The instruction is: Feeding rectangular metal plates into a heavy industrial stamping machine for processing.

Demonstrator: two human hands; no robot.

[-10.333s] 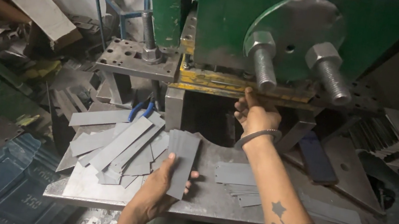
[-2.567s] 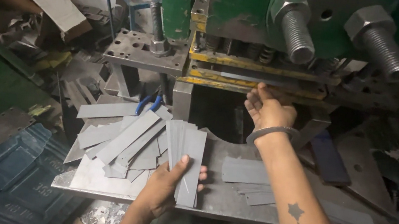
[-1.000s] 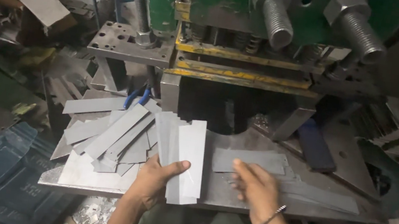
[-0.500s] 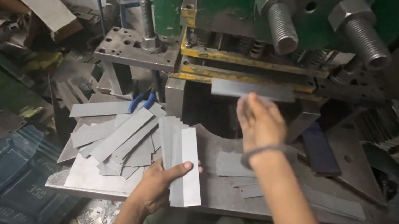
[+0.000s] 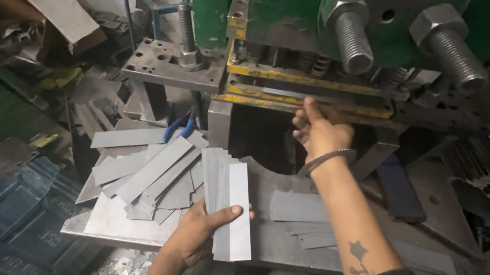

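The left hand (image 5: 199,233) grips a fanned stack of grey metal strips (image 5: 224,200), thumb across the top strip and fingers curled beneath, the stack resting on the steel bench plate (image 5: 279,252). Left of those fingers lies a loose heap of similar strips (image 5: 146,171), with blue-handled pliers (image 5: 180,128) beyond it. The right hand (image 5: 320,132), a bangle at its wrist, reaches to the yellow-edged die slot (image 5: 309,95) of the green press (image 5: 291,2), fingers extended and loosely together, their tips at a thin strip lying in the slot (image 5: 293,94); whether they pinch it cannot be told. More strips (image 5: 299,207) lie below the right forearm.
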